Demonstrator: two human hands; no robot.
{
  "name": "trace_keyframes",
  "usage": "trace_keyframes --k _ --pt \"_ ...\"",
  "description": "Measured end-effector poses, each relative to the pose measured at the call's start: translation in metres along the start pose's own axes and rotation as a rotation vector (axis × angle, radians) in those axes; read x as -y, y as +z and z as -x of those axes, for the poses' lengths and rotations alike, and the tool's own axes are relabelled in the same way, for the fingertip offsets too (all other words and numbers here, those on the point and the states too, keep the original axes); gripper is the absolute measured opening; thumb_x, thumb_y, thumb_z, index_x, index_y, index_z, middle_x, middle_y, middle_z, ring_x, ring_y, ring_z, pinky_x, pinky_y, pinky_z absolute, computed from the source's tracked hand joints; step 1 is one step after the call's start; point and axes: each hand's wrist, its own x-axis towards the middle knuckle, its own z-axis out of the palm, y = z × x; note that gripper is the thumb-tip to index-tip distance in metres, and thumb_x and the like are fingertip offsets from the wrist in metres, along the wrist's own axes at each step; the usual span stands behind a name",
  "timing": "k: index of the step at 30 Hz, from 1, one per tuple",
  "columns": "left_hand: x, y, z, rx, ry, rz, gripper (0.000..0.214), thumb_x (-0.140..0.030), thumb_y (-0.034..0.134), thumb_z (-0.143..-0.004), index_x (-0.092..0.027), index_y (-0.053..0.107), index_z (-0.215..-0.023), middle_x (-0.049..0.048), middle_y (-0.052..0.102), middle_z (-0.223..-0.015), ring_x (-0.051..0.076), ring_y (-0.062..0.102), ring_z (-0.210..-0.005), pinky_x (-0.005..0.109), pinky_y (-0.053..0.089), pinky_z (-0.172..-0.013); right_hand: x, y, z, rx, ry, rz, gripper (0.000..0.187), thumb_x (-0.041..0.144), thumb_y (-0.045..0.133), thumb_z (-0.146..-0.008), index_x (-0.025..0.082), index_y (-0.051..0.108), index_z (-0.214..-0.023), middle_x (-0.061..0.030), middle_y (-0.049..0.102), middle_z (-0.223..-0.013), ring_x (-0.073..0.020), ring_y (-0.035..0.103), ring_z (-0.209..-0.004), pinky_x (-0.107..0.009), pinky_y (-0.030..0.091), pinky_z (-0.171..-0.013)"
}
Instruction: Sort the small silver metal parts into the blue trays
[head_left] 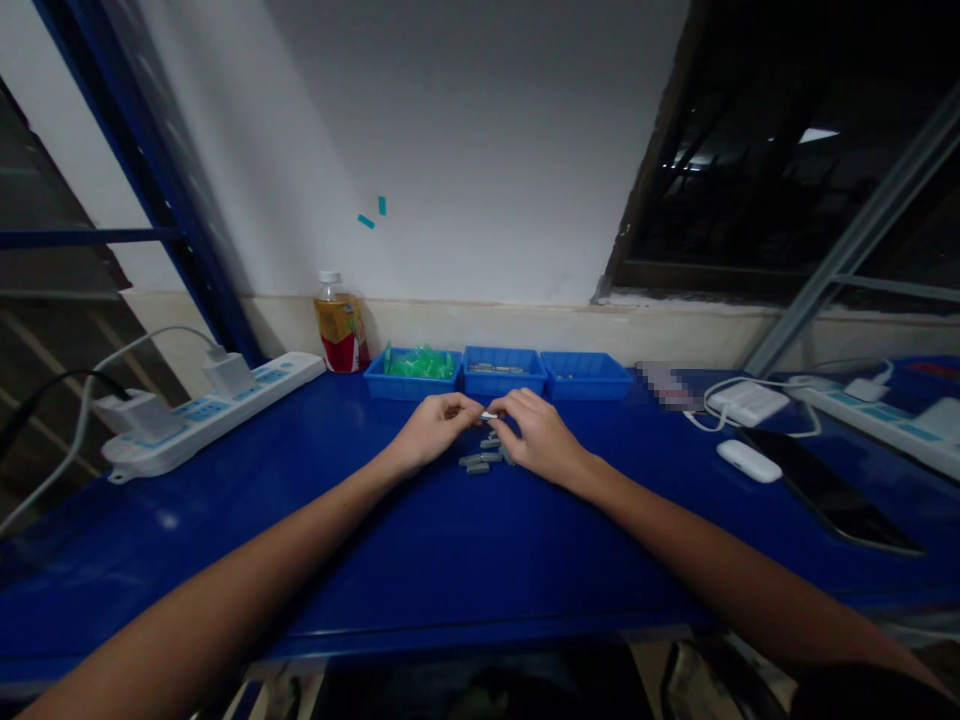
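Note:
Between my two hands is a small, slim, pale metallic piece (489,415), its kind too small to make out. My left hand (439,428) pinches one end with thumb and forefinger. At the other end, the fingers of my right hand (541,432) are closed on it as well. Several short grey metal pieces (478,460) lie loosely on the blue table (420,560) just below my fingers, some partly hidden by my right hand. Behind my hands stand a blue bin with green plastic bags (418,364), one with slim metal pieces (499,368), and a third blue bin (589,388) with tiny bits.
A drink bottle (341,325) stands at the back left, beside a white power strip (225,415) with plugs and cables. To the right lie a white earbud case (748,461), a dark phone (832,495), a white charger (750,402) and another power strip (877,415). A wall rises behind.

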Motion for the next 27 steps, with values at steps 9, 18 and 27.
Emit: trace_keyframes --k 9,18,27 --pt "-0.007 -0.006 0.004 0.058 0.063 -0.403 0.041 -0.047 0.041 -0.089 -0.014 0.064 -0.088 0.0046 0.067 -0.079 0.016 0.059 -0.070 0.026 0.043 -0.065 -0.020 0.000 -0.017 0.010 0.068 0.125 0.015 0.022 0.048 -0.090 0.014 0.060 -0.094 -0.0081 0.063 -0.088 -0.0187 0.055 -0.085 -0.030 0.042 -0.079" --pt "-0.004 -0.022 0.008 0.330 0.192 -0.733 0.018 -0.030 0.049 -0.088 -0.018 0.063 -0.090 0.0045 0.062 -0.089 0.016 0.057 -0.079 0.024 0.043 -0.070 -0.107 0.008 -0.097 0.344 0.405 0.335 0.020 0.028 0.055 -0.086 0.015 0.068 -0.095 -0.0088 0.070 -0.095 -0.0176 0.062 -0.087 -0.023 0.042 -0.072" --pt "-0.012 -0.031 0.011 0.404 0.130 -0.828 0.031 -0.041 0.057 -0.083 -0.022 0.060 -0.107 0.0060 0.057 -0.102 0.020 0.058 -0.089 0.028 0.045 -0.078 -0.107 0.056 -0.137 0.512 0.347 0.345 0.025 0.019 0.059 -0.079 0.017 0.070 -0.100 -0.0088 0.070 -0.103 -0.0200 0.063 -0.097 -0.021 0.042 -0.077"
